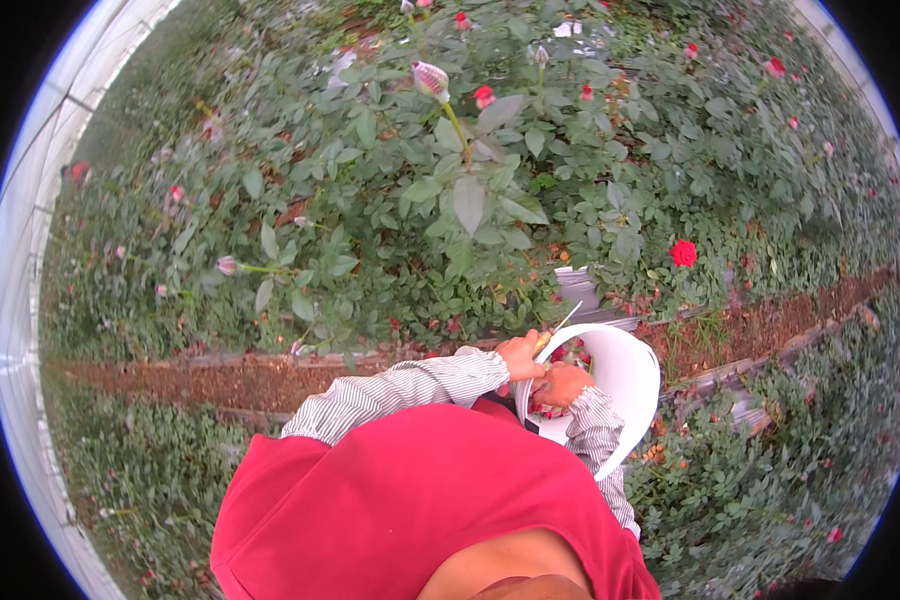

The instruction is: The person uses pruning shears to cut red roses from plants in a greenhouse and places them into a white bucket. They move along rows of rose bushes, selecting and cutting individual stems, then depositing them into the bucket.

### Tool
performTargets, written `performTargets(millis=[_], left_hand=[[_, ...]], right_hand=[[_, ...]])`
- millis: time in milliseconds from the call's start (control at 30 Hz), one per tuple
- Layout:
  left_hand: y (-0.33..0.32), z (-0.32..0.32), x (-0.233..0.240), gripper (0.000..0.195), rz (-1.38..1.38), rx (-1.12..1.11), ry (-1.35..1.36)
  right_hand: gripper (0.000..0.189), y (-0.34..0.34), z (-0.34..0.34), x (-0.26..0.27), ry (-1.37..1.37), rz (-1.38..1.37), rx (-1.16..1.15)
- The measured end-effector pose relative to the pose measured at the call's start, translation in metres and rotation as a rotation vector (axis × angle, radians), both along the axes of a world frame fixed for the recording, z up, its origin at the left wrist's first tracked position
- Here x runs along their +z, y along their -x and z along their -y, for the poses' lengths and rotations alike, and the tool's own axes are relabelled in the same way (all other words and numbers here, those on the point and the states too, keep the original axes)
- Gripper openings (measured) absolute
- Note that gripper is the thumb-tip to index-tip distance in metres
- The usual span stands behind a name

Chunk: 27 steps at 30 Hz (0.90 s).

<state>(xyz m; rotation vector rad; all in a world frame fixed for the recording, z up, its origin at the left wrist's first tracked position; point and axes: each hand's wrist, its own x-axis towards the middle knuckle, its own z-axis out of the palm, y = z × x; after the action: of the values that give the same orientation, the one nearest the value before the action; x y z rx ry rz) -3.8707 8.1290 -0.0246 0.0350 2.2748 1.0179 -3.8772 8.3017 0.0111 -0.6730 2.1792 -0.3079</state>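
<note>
My left hand [521, 355] is at the left rim of a white bucket [631, 375], closed around the yellowish handle of a thin-bladed tool [568, 316], which looks like a knife. Its pale blade points up and away, past the rim. Inside the bucket's mouth is my right hand [562, 385], fingers curled and almost touching the left. What those fingers hold, if anything, is hidden. Red and pink rose heads [576, 352] lie in the bucket around the hands. The bucket is tilted against the front of my body.
Dense rose bushes [390, 187] stand ahead, with a tall striped bud [431, 80] rising near. A red bloom [682, 253] is right of the bucket. A bare soil path [195, 381] crosses between the rows. More bushes [727, 495] grow behind. Greenhouse sheeting [26, 225] curves along the left.
</note>
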Motion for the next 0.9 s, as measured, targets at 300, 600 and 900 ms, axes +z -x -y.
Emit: performTargets(millis=[300, 600, 900], left_hand=[[-0.028, 0.108, 0.015, 0.033, 0.425, 0.36, -0.448], [0.031, 0.251, 0.098, 0.033, 0.001, 0.804, -0.958], [0.18, 0.275, 0.074, 0.036, 0.378, 0.501, -1.277]], right_hand=[[0.026, 0.049, 0.029, 0.081, 0.371, -0.145, -0.02], [0.02, 0.108, 0.052, 0.124, 1.589, 0.898, -0.933], [0.017, 0.15, 0.046, 0.098, 1.68, 0.93, -1.211]])
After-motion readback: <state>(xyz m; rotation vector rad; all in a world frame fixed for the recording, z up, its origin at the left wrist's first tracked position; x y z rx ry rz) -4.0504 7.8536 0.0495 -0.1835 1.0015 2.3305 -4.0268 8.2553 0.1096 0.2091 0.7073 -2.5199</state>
